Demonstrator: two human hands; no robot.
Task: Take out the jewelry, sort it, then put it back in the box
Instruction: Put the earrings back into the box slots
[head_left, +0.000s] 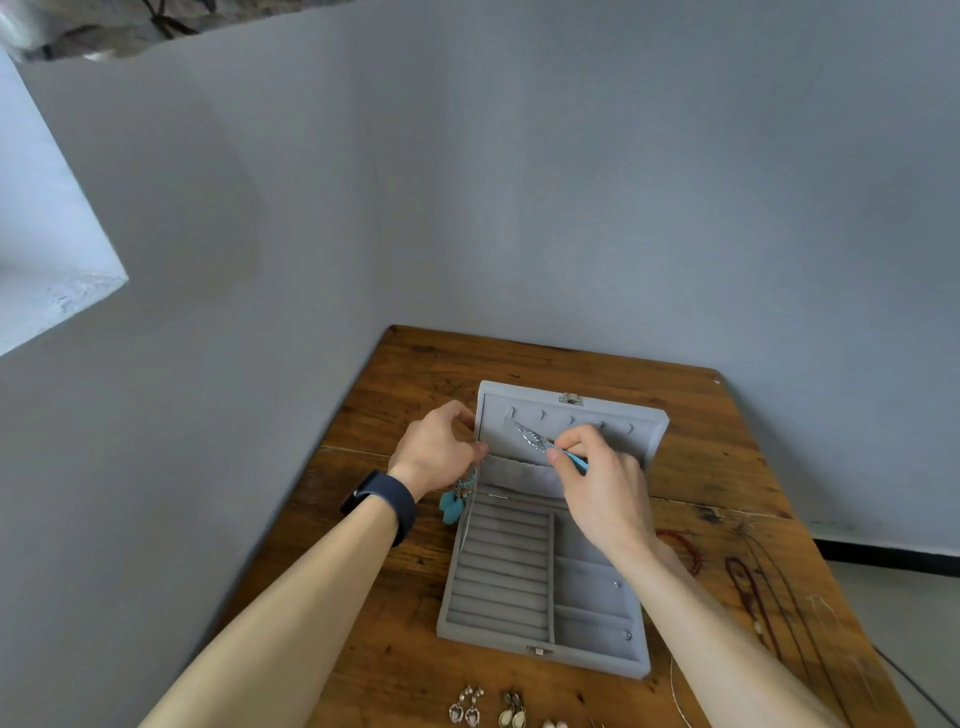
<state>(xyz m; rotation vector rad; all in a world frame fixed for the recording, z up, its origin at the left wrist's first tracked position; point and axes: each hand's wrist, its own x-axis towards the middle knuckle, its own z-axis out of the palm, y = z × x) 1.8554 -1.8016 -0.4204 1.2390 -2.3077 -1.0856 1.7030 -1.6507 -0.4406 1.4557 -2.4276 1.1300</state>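
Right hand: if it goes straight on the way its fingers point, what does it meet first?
Probably the lining of the open lid, near its hooks. The right hand pinches an earring whose silver end would touch first; depth is unclear.

The lower edge crops the white earrings (555, 724); the right hand (605, 488) half-hides a blue earring (577, 461).

Light: soft, even daylight, moderately bright, strongest on the pale slab (52, 249) at far left.
Shadows: broad and soft-edged on the wall (571, 182).
Distortion: strong wide-angle bowing; tabletop (415, 384) edges curve.
Focus: earrings (488, 709) at the tabletop's near edge are soft, and its near right corner is smeared.
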